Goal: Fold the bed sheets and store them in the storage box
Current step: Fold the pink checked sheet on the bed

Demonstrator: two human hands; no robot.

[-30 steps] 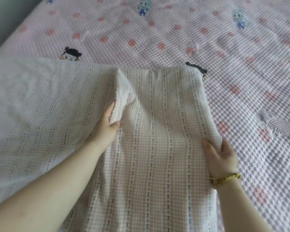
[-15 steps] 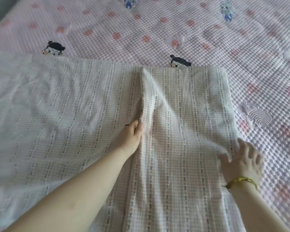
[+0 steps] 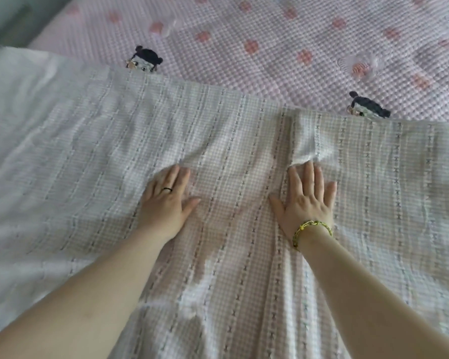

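Note:
A pale checked bed sheet [image 3: 88,161] with dark dotted stripes lies spread across the bed, its right part folded over along an edge near the middle. My left hand [image 3: 166,200], with a dark ring, lies flat on the single layer, fingers straight. My right hand [image 3: 306,200], with a yellow bracelet at the wrist, presses flat on the folded edge, fingers straight and spread. No storage box is in view.
Under the sheet lies a pink quilted bed cover [image 3: 270,47] with pink dots and small cartoon figures [image 3: 144,59]. The bed's left edge and a grey floor strip [image 3: 3,19] show at the top left.
My left hand let go of the fold and moved left, now flat on the sheet. My right hand left the sheet's right edge and came to the fold. The view shifted right.

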